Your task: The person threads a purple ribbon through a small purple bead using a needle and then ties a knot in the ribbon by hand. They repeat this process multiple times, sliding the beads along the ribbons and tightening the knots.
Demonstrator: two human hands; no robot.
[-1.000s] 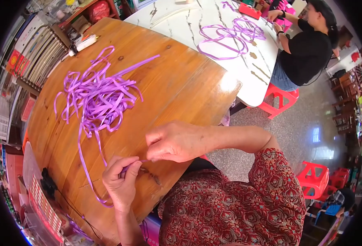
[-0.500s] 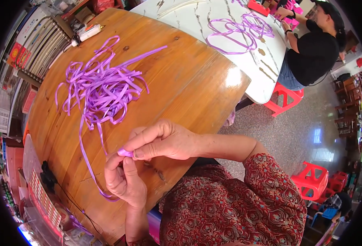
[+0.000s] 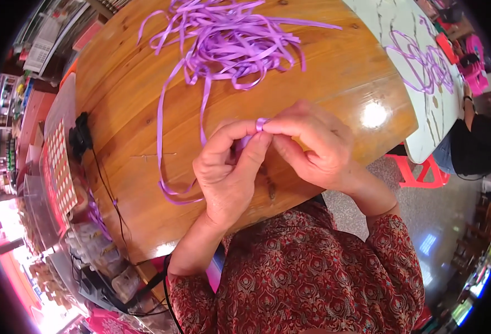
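Between my two hands, above the near part of the wooden table, a small looped piece of purple ribbon [image 3: 261, 123] is pinched. My left hand [image 3: 229, 167] grips it between thumb and forefinger, the other fingers curled. From the other side, the fingertips of my right hand [image 3: 315, 145] close on the same loop. More ribbon shows dimly behind my left fingers. A long strand [image 3: 160, 128] runs from a tangled pile of purple ribbon [image 3: 240, 44] at the far side of the table, bending round near my left hand.
The wooden table [image 3: 123, 106] adjoins a white marbled table [image 3: 362, 11] at right, with more purple ribbon [image 3: 423, 64] on it. A black cable [image 3: 105, 183] lies along the left edge. A red stool [image 3: 421, 170] and a co-worker in black [image 3: 482, 147] are at right.
The view has turned, so the pile now appears farther up and right. My hands have shifted, and the ribbon between my fingertips now shows as a small loop.
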